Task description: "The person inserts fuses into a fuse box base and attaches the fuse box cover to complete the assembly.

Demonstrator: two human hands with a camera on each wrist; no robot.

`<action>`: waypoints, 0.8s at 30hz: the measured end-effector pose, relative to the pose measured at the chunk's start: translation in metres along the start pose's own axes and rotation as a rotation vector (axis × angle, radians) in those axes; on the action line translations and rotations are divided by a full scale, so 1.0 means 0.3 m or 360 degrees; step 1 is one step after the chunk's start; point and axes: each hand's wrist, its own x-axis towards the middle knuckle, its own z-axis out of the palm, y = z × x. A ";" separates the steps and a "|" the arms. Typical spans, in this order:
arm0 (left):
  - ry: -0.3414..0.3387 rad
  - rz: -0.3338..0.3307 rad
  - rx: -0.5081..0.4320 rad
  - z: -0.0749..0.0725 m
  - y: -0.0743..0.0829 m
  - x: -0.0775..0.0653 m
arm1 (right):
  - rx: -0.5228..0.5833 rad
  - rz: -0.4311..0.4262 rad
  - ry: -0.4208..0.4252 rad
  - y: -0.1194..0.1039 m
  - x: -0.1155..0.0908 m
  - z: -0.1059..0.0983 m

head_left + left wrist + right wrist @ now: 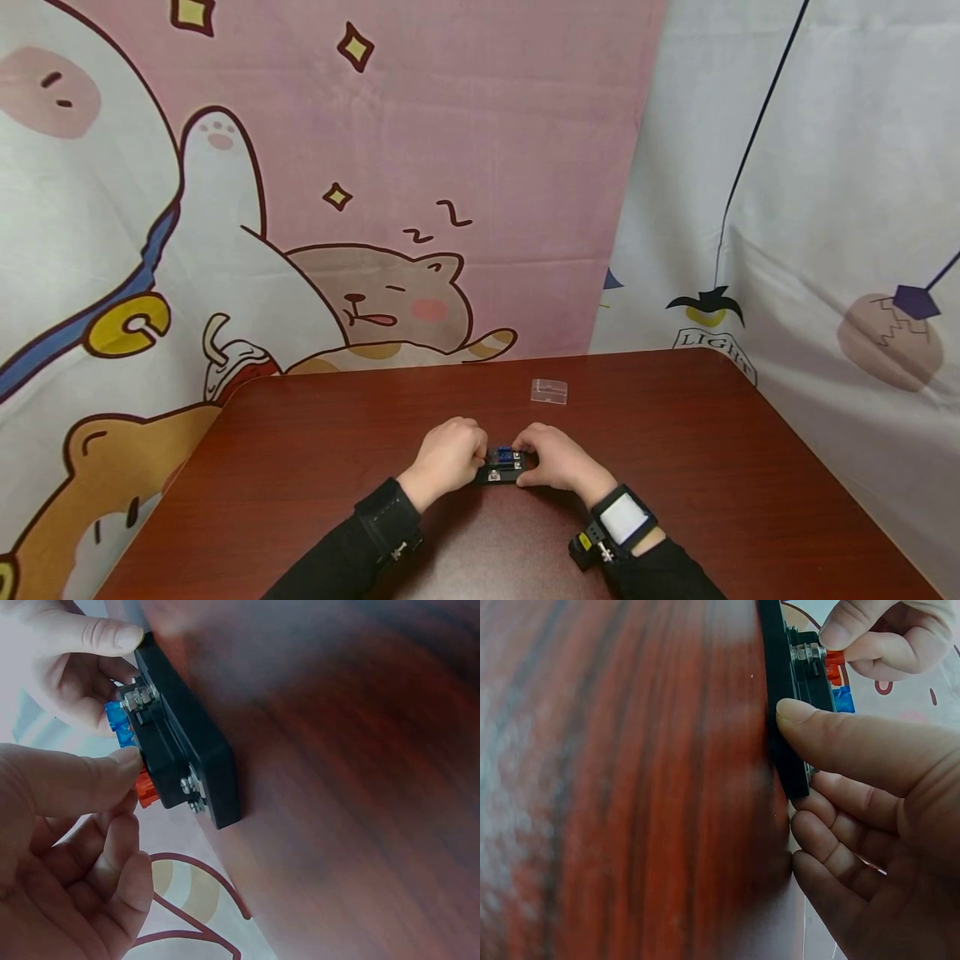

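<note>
A small black fuse block [494, 477] with metal screw terminals lies on the table between both hands. Blue blade fuses [115, 715] and red blade fuses [148, 791] stick up from its top. My left hand [448, 454] pinches a red fuse between thumb and forefinger at the block's left part; the fingertips hide some of it. Around the block's right end, my right hand [561, 460] holds the base, its thumb [799, 711] on the near edge and its fingers at the far side and end.
Beyond the block lies a clear plastic cover [549, 392] on the brown wooden table [315, 433]. A printed cartoon cloth [510, 167] hangs behind the table's far edge. Each wrist wears a black strap with a device.
</note>
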 end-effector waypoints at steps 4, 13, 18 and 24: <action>-0.0007 -0.0021 -0.0035 -0.002 0.001 0.004 | 0.0002 0.0001 0.0002 0.000 0.001 0.000; -0.0008 -0.0028 -0.0070 -0.004 0.000 0.007 | 0.0008 0.0026 -0.0008 -0.002 0.001 0.000; -0.0019 0.0002 -0.0044 -0.004 0.001 0.007 | 0.0014 0.0034 -0.0014 -0.002 0.001 0.000; -0.0029 0.0017 -0.0002 -0.002 0.001 0.005 | 0.0012 0.0038 -0.0021 -0.003 0.000 -0.002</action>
